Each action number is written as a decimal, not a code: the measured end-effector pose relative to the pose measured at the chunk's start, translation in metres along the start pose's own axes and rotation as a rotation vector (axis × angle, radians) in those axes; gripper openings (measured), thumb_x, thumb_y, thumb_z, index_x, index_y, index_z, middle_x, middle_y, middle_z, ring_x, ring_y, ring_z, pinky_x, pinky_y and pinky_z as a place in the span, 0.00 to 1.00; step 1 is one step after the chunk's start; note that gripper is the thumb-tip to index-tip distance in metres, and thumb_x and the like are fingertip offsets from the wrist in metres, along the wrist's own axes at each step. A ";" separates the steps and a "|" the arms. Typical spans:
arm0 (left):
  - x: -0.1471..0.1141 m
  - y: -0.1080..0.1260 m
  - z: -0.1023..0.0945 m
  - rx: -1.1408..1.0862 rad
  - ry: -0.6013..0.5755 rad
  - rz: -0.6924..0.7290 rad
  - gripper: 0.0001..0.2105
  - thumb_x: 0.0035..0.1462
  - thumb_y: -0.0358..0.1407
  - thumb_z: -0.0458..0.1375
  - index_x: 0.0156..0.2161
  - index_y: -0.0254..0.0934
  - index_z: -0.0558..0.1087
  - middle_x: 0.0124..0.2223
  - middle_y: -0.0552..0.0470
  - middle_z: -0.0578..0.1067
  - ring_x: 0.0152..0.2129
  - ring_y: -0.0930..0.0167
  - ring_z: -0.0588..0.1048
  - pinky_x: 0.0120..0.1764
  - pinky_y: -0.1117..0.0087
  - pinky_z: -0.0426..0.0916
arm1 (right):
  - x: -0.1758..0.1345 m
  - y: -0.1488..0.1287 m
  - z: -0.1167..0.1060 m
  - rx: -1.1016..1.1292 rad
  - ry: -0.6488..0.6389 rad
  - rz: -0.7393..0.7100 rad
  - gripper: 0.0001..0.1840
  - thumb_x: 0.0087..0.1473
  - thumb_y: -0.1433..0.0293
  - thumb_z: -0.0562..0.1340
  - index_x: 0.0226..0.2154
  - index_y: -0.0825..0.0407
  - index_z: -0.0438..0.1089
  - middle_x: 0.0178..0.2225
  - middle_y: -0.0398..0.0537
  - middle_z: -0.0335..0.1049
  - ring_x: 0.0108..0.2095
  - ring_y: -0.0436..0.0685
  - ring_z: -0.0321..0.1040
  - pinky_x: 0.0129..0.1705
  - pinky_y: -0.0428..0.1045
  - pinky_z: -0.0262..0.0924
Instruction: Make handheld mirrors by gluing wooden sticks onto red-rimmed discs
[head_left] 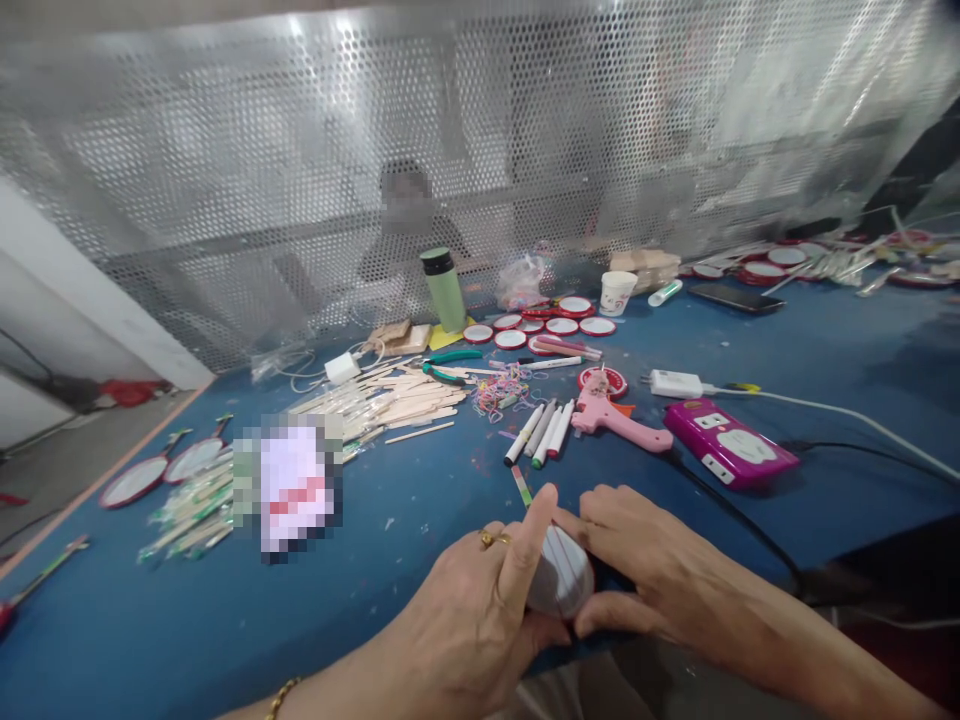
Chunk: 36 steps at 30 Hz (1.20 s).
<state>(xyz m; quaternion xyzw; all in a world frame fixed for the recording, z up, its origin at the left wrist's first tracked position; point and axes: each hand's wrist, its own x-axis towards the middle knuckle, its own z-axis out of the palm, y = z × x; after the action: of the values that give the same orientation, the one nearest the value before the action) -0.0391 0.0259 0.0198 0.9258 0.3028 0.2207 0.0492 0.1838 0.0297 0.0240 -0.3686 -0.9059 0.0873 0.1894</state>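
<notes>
No text, label, brand, number or sign is legible. Reddish print on the paper cup [618, 293] is too small to read; the purple power strip's [731, 446] pale panel and the pixelated lilac item [297, 487] yield no readable characters.

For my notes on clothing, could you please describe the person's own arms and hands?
The left hand wears a golden ring; the left forearm, a golden bracelet. The right hand and right forearm show no jewellery. No gloves or sleeves are visible.
</notes>
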 end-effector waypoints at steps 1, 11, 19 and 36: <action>0.000 0.000 0.000 -0.009 0.000 -0.005 0.43 0.61 0.39 0.55 0.68 0.31 0.28 0.42 0.41 0.77 0.36 0.64 0.77 0.37 0.61 0.75 | -0.001 0.001 0.001 0.000 0.000 0.001 0.27 0.55 0.51 0.61 0.50 0.53 0.68 0.36 0.47 0.69 0.38 0.56 0.66 0.42 0.53 0.62; 0.000 0.000 0.000 -0.040 -0.014 -0.019 0.47 0.57 0.39 0.60 0.68 0.33 0.29 0.43 0.41 0.77 0.37 0.63 0.77 0.39 0.60 0.76 | -0.003 0.003 0.005 -0.045 0.043 -0.029 0.29 0.54 0.49 0.60 0.51 0.51 0.69 0.38 0.49 0.70 0.41 0.58 0.67 0.43 0.53 0.64; 0.001 -0.001 0.000 -0.032 0.009 -0.008 0.48 0.57 0.40 0.60 0.68 0.33 0.29 0.44 0.40 0.77 0.37 0.63 0.78 0.39 0.61 0.76 | -0.004 0.004 0.008 -0.022 0.027 -0.013 0.27 0.54 0.50 0.61 0.49 0.50 0.70 0.38 0.48 0.70 0.41 0.58 0.67 0.45 0.54 0.64; 0.001 -0.003 0.000 0.004 0.005 0.025 0.50 0.56 0.41 0.62 0.68 0.33 0.28 0.45 0.39 0.77 0.37 0.61 0.77 0.38 0.60 0.76 | -0.006 0.006 0.010 -0.014 -0.010 0.005 0.27 0.54 0.52 0.63 0.51 0.51 0.69 0.42 0.52 0.71 0.45 0.61 0.69 0.48 0.56 0.64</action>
<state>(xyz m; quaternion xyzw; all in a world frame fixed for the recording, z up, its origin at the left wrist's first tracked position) -0.0401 0.0287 0.0198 0.9291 0.2916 0.2231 0.0437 0.1872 0.0294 0.0118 -0.3718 -0.9064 0.0835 0.1822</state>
